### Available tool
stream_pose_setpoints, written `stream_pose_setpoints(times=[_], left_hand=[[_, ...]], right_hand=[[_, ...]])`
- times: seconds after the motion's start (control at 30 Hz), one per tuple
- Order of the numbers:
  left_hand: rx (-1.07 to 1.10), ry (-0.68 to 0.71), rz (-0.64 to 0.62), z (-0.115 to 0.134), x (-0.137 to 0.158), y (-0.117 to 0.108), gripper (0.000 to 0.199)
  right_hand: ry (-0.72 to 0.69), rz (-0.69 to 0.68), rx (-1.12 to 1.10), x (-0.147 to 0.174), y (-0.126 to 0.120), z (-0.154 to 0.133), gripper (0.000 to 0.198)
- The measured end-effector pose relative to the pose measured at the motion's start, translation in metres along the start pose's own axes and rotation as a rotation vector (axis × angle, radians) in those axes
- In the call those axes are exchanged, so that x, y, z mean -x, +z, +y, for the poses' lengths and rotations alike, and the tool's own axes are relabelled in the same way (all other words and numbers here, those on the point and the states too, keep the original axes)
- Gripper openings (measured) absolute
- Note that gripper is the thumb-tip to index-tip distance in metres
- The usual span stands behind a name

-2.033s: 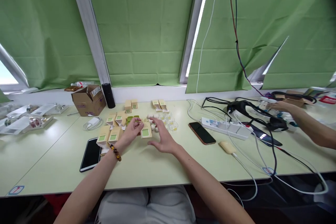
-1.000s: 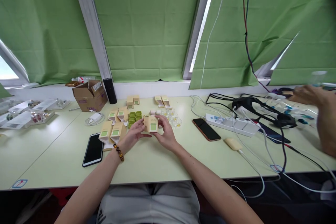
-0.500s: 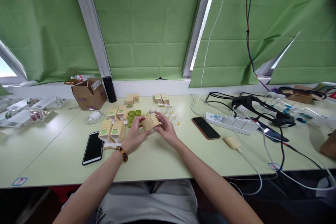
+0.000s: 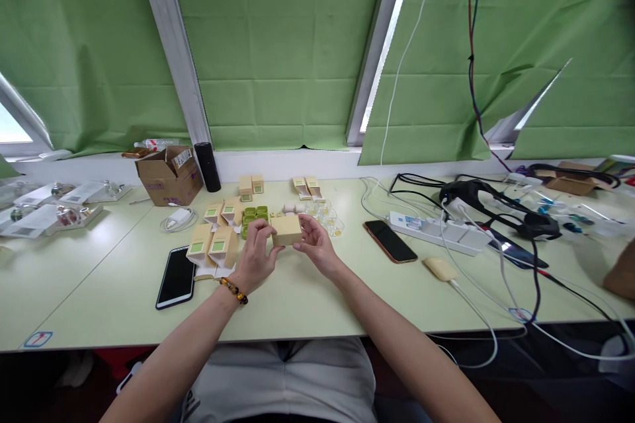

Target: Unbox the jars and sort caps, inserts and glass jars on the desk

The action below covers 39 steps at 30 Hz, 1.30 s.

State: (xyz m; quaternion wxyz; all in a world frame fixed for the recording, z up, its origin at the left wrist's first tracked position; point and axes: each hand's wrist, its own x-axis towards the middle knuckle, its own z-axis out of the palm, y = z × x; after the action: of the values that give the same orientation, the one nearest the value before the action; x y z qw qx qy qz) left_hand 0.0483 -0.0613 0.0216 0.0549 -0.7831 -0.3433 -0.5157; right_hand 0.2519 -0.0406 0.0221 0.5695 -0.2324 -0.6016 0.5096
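One phone (image 4: 176, 277) lies on the table (image 4: 282, 317) at your left. Your left hand (image 4: 256, 254) and right hand (image 4: 317, 246) pinch one box (image 4: 286, 230) by its ends, fingers closed on it, right of four open cartons (image 4: 223, 248). Beyond: green cups (image 4: 255, 213), count uncertain; two open packets (image 4: 300, 189); one black cylinder (image 4: 207, 167).

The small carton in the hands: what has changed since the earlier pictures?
The right hand, earlier spread beside the carton, now grips it along with the left hand. The carton has turned: its green-windowed face no longer shows; a plain side does. The white-edged phone and green tray stayed put.
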Motion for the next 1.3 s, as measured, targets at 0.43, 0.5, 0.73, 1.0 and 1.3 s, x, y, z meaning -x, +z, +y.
stream_pose_setpoints(times=[0.43,0.5,0.73,1.0,1.3], left_hand=[[-0.245,0.027,-0.138,0.012,-0.008,-0.007,0.07],[-0.221,0.018,-0.148,0.012,-0.009,-0.008,0.071],[-0.207,0.101,-0.229,0.015,-0.01,-0.01,0.068],[-0.287,0.173,-0.25,0.015,-0.01,-0.01,0.065],[-0.307,0.17,-0.299,0.016,-0.008,-0.007,0.069]], right_hand=[[-0.053,0.046,0.247,0.007,0.019,0.011,0.053],[-0.071,0.058,0.294,0.008,0.018,0.009,0.045],[-0.224,0.119,0.559,0.012,0.017,-0.004,0.048],[-0.186,0.033,0.648,0.015,0.018,-0.006,0.059],[-0.161,0.014,0.612,0.017,0.023,-0.011,0.066]])
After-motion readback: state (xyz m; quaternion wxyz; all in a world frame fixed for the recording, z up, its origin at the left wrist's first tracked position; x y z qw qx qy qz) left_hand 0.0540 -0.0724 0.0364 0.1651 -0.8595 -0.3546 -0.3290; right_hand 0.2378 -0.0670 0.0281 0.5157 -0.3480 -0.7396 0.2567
